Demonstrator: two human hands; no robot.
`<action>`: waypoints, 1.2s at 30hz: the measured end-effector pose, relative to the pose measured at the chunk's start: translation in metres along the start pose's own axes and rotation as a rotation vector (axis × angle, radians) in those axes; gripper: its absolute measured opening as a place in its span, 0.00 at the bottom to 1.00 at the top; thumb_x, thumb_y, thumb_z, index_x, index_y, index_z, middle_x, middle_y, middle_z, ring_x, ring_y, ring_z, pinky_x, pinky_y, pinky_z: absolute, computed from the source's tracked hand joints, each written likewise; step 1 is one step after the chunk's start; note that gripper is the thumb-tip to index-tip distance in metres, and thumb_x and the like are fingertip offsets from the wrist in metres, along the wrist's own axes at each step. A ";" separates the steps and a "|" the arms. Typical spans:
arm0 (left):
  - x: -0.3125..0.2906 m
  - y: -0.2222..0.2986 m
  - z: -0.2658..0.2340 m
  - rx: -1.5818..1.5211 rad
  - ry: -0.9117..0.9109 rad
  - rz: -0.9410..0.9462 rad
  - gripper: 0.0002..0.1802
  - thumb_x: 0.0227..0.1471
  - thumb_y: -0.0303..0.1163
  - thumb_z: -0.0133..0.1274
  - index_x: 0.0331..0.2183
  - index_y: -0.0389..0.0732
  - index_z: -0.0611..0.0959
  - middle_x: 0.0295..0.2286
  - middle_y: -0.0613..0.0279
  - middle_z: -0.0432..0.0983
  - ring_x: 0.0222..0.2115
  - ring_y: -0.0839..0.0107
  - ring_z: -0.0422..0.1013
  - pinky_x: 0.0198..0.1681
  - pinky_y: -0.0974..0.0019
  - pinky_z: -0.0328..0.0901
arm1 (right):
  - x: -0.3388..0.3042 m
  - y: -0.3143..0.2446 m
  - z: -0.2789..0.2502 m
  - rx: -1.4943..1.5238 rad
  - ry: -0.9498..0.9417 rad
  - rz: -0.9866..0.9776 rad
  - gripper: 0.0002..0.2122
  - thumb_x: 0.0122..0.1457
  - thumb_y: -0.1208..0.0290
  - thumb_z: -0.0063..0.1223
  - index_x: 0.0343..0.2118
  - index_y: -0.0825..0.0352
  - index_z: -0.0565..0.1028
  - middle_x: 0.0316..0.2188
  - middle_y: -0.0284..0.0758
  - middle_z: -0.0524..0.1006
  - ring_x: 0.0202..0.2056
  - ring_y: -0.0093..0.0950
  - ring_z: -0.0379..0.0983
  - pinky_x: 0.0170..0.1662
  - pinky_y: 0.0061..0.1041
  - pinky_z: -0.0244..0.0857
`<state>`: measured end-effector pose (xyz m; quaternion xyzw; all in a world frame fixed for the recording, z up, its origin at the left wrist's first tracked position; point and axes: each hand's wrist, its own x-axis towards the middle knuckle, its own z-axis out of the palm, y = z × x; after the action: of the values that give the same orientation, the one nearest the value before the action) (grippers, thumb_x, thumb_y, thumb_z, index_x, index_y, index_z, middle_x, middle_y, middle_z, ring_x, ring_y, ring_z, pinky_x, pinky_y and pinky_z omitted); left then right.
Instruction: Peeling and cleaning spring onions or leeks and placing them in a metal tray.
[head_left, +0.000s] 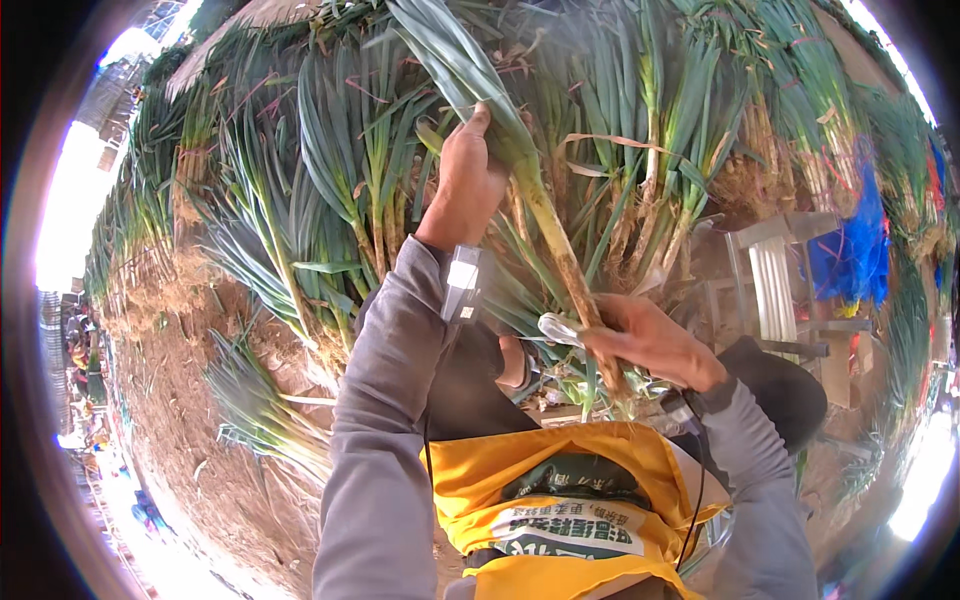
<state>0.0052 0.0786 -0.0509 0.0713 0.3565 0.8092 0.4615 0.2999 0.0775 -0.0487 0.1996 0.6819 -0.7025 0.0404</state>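
Note:
A long leek [547, 215] slants across the middle, green leaves up and dirty root end low. My left hand [468, 178] is closed round it where the leaves meet the stem. Lower down, my right hand [650, 338] is closed at the stem just above the roots. A small pale, shiny object [560, 328] pokes out beside the right fingers, against the stem; its kind cannot be made out. The leek hangs over my lap, above a yellow apron [450, 470].
Many leeks [345, 150] stand in rows ahead and to both sides. A loose bunch [255, 405] lies on the dirt floor [190, 480] at left. To the right are a metal-framed stool [770, 280] and blue netting [860, 245]. Leaf scraps lie below my hands.

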 end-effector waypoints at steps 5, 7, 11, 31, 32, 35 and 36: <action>-0.013 0.005 0.007 0.116 -0.160 0.131 0.17 0.70 0.38 0.41 0.48 0.34 0.75 0.39 0.55 0.77 0.37 0.62 0.75 0.41 0.57 0.71 | 0.054 -0.015 -0.012 -0.354 0.466 -0.311 0.26 0.64 0.61 0.60 0.58 0.73 0.70 0.42 0.42 0.80 0.39 0.30 0.77 0.43 0.28 0.73; -0.018 -0.002 0.012 0.090 -0.191 0.113 0.16 0.69 0.38 0.44 0.47 0.35 0.75 0.37 0.56 0.78 0.36 0.63 0.76 0.40 0.59 0.72 | 0.085 -0.052 -0.020 -0.194 0.513 -0.302 0.24 0.63 0.63 0.61 0.55 0.74 0.72 0.40 0.41 0.80 0.37 0.29 0.77 0.41 0.27 0.72; -0.014 0.002 0.020 0.108 -0.211 0.195 0.16 0.68 0.39 0.47 0.47 0.37 0.75 0.34 0.58 0.78 0.32 0.66 0.76 0.35 0.61 0.73 | 0.138 -0.064 -0.031 -0.234 0.612 -0.518 0.16 0.61 0.66 0.62 0.43 0.76 0.76 0.34 0.38 0.80 0.33 0.24 0.75 0.35 0.25 0.70; -0.022 0.044 0.002 0.069 -0.282 0.258 0.18 0.66 0.42 0.48 0.51 0.40 0.73 0.39 0.59 0.75 0.37 0.63 0.74 0.41 0.58 0.69 | 0.087 -0.003 0.001 -0.560 0.761 -0.513 0.16 0.61 0.70 0.58 0.50 0.70 0.75 0.46 0.46 0.78 0.45 0.46 0.77 0.47 0.36 0.71; -0.020 0.038 -0.002 0.107 -0.287 0.203 0.18 0.67 0.42 0.48 0.51 0.40 0.73 0.40 0.59 0.74 0.37 0.63 0.74 0.41 0.58 0.69 | 0.099 -0.030 -0.001 -0.630 0.762 -0.640 0.17 0.60 0.70 0.59 0.51 0.70 0.74 0.47 0.45 0.78 0.45 0.45 0.77 0.46 0.37 0.71; -0.015 0.024 0.009 0.125 -0.268 0.056 0.19 0.67 0.42 0.48 0.53 0.41 0.72 0.40 0.60 0.74 0.41 0.64 0.72 0.43 0.59 0.68 | 0.122 -0.064 -0.008 -0.801 0.766 -0.723 0.17 0.58 0.72 0.61 0.50 0.69 0.74 0.46 0.43 0.78 0.44 0.44 0.77 0.45 0.37 0.72; -0.013 0.023 0.013 0.135 -0.297 0.042 0.20 0.67 0.43 0.47 0.53 0.41 0.72 0.41 0.61 0.74 0.42 0.65 0.72 0.44 0.59 0.68 | 0.130 -0.062 -0.011 -0.831 0.789 -0.745 0.18 0.58 0.71 0.62 0.50 0.69 0.74 0.45 0.42 0.78 0.44 0.45 0.77 0.44 0.37 0.72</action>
<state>0.0026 0.0675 -0.0234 0.2284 0.3365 0.7735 0.4861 0.1629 0.1204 -0.0336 0.1609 0.8818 -0.2243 -0.3823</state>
